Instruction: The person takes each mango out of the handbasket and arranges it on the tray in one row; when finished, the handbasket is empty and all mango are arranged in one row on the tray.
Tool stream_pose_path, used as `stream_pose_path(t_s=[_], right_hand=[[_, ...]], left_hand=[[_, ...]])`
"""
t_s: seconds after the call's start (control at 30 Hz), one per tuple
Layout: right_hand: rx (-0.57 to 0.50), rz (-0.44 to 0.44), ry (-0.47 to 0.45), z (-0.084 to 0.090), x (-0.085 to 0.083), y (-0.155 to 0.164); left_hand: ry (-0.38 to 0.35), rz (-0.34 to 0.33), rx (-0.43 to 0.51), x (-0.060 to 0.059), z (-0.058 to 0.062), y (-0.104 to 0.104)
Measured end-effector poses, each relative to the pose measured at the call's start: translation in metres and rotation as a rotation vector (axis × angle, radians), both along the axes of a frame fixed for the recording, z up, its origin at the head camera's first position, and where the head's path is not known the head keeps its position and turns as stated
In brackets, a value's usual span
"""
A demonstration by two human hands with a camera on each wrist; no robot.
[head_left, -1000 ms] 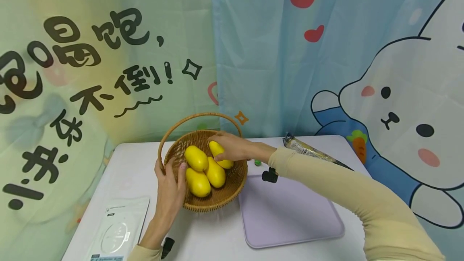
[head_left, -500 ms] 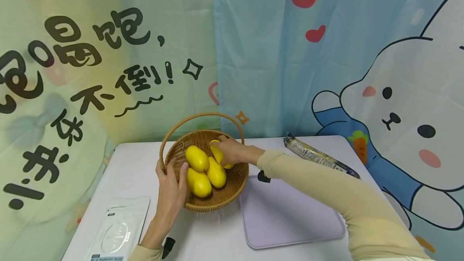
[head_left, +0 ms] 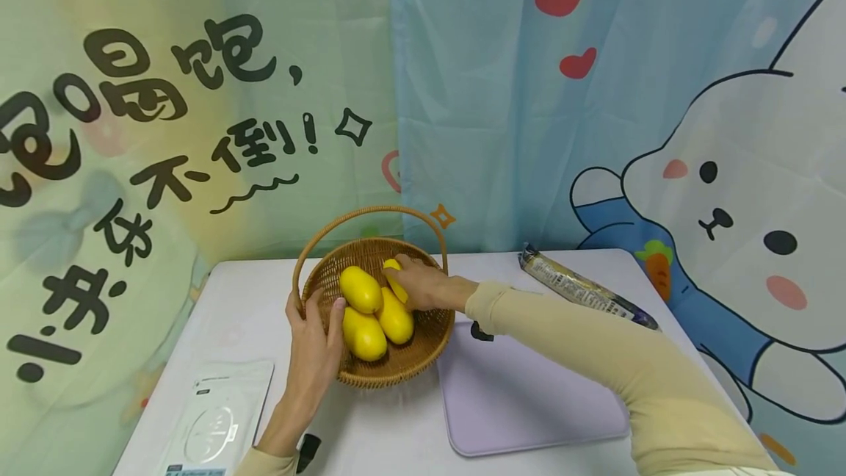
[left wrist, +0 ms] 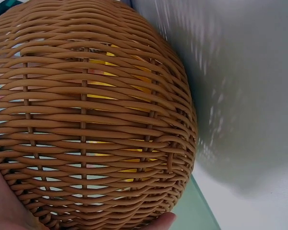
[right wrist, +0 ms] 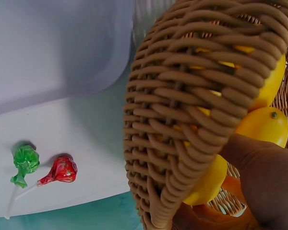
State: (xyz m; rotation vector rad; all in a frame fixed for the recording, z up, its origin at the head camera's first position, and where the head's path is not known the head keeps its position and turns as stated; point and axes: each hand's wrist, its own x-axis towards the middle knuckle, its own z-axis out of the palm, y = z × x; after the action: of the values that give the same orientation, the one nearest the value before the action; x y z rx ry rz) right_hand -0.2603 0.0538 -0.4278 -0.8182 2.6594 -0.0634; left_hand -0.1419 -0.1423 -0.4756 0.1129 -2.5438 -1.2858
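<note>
Behind, banner [head_left: 165, 131] lettering "不倒!"

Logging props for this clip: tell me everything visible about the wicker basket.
The basket is round, woven of tan wicker, with a thin arched handle standing upright over it. It sits on the white table beside a lilac mat. Four yellow mango-like fruits lie inside. The left hand grips its near-left rim; the right hand reaches in, resting on the back fruit.

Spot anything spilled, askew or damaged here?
Nothing stands out. The basket sits upright on the table, four mangoes inside. Two wrapped lollipops lie loose on the table beside it, intact.
</note>
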Motion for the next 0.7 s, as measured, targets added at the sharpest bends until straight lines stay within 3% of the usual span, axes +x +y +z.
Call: stream_pose_path(t_s=[0.33,0.7], right_hand=[[-0.057,0.012,-0.03,0.003,-0.001,0.008],[-0.156,0.087,-0.064,0.038,0.014,0.02]], left_hand=[[-0.017,-0.014,0.0,0.001,0.0,0.001],[-0.022,-0.006,-0.005,0.001,0.001,-0.002]])
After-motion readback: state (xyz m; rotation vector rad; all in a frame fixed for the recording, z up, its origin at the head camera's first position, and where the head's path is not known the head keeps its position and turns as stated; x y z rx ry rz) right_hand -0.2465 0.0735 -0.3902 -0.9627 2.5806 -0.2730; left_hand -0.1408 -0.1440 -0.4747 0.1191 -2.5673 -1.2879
